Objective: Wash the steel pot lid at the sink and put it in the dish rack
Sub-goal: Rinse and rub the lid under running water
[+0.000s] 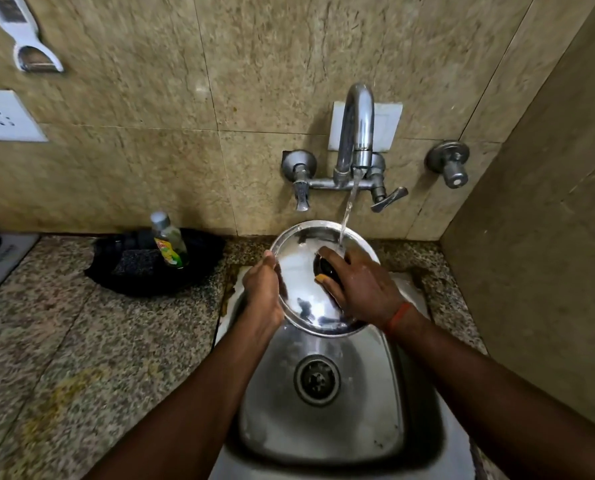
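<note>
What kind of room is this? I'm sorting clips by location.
Most likely a home kitchen: a steel sink set in a speckled stone counter, a wall tap running on tiled walls, and a dish-soap bottle beside a scrub pad.

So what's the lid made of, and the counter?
The lid looks like polished steel: it's silvery and mirrors light and shapes. The counter looks like granite, speckled brown, black and cream with a slight sheen, though it could be an imitation stone.

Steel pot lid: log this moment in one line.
round steel pot lid under tap stream | left hand grips rim | right hand scrubs | rack unseen
</note>
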